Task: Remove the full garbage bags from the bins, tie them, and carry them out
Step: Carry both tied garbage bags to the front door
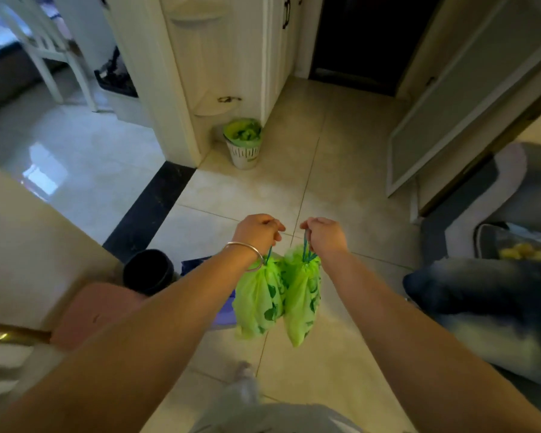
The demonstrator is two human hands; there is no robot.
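Left hand (258, 230) pinched shut on the blue drawstring of the left bag (258, 300); right hand (324, 234) fisted on the drawstring of the right bag (303, 303). Both bags cinched at the neck, hanging free and touching side by side, clear of the floor (334, 170). A bangle (245, 256) on the left wrist, just above the left bag's neck.

Outward from the bags: a dark bin (147, 271) close on their left, apparently with no liner, though its inside too dark to tell. Farther ahead of the bags, against the base of the cabinet (206, 57), a white bin (242, 148) with a green liner still seated over its rim and seemingly full. Beyond that, past the bags and up the hallway, a dark doorway (366, 39).

Judged well along: two bags pulled, drawn closed and lifted. Left to do, as far as visible: the white bin's bag to be pulled and tied, then everything carried out, probably through that doorway. Whether the drawstrings were knotted or only pulled tight, impossible to tell
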